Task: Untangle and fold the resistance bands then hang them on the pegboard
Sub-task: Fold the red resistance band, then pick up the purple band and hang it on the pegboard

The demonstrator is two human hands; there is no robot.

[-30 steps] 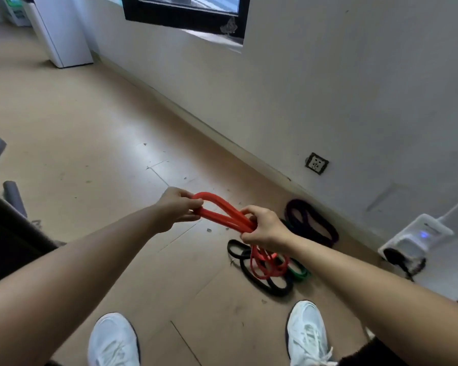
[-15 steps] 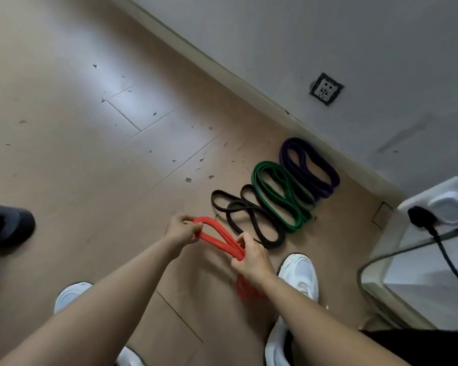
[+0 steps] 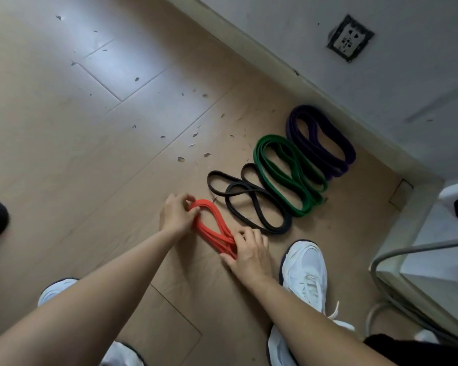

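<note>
Holding the red band [image 3: 213, 237] low over the floor [image 3: 90, 154], both hands have it gathered into a flat teardrop of several strands, just left of the black band [image 3: 275, 229] and not touching it from what I can see. The left hand [image 3: 179, 215] pinches the far bend with thumb and curled fingers; the right hand [image 3: 250, 253] has its fingers curled over the near end, where the strands bunch together.

From my remote seat, the risk I judge most likely is the fold springing apart: rubber stores tension, and if either hand lets go before the strands lie settled, the loops could flop open or slide onto the black band and snag it. A strand slipping out from under the right fingers would also leave the bundle uneven for hanging. The pegboard is nowhere in view (so the carry is a separate worry).

My count: four bands, one red, one black, one green [image 3: 306, 206], one purple [image 3: 337, 167], the last three lying folded in a row toward the wall. Two hands, two white shoes [image 3: 304, 268], one wall socket [image 3: 350, 38].
</note>
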